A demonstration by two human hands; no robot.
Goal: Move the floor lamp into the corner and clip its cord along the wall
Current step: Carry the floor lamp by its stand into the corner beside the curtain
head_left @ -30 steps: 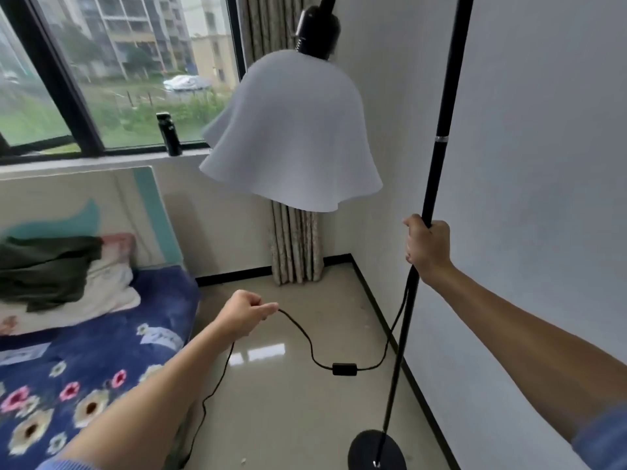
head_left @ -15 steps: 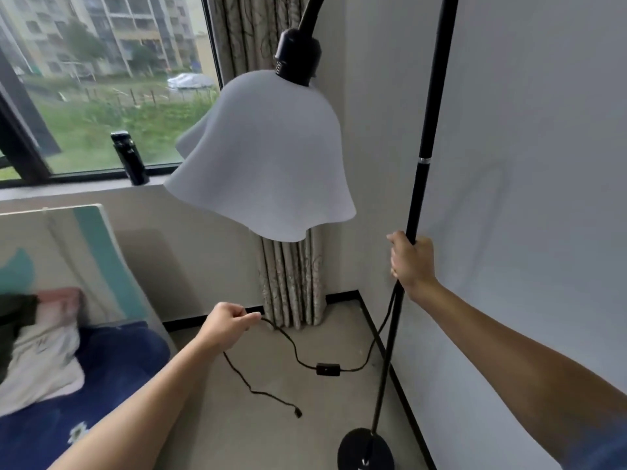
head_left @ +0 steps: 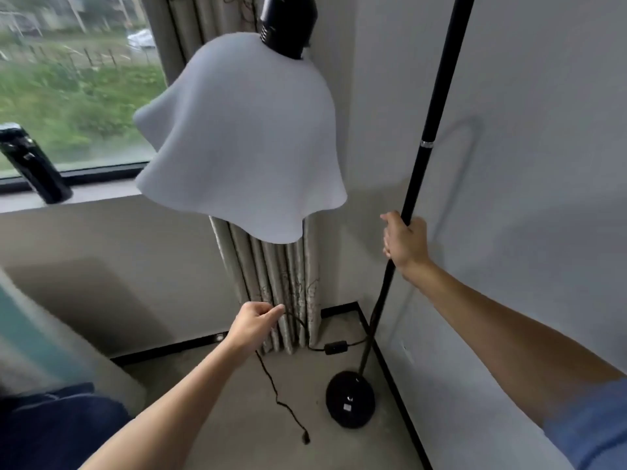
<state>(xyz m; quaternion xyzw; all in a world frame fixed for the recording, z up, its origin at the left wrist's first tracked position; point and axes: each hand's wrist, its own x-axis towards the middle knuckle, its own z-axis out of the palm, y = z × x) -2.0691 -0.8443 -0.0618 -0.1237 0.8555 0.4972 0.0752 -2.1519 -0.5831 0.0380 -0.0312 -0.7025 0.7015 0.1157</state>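
Note:
A black floor lamp pole (head_left: 428, 137) rises beside the right wall, its round black base (head_left: 350, 398) on the floor near the corner. My right hand (head_left: 403, 240) is closed around the pole at mid height. A white wavy shade (head_left: 244, 137) hangs from the lamp's black socket in front of the curtain. My left hand (head_left: 254, 325) pinches the thin black cord (head_left: 271, 379). The cord runs from that hand to an inline switch (head_left: 335, 347) and on to the pole. Its loose end with the plug (head_left: 305, 437) lies on the floor.
A beige curtain (head_left: 285, 300) hangs in the corner behind the shade. A dark bottle (head_left: 34, 164) stands on the window sill at left. A bed with blue bedding (head_left: 51, 422) fills the lower left. Black baseboard (head_left: 397, 378) lines both walls.
The view has moved closer to the corner, and the lamp base now sits nearer the curtain. The cord's loose end has come into view on the floor. Both hands keep their holds.

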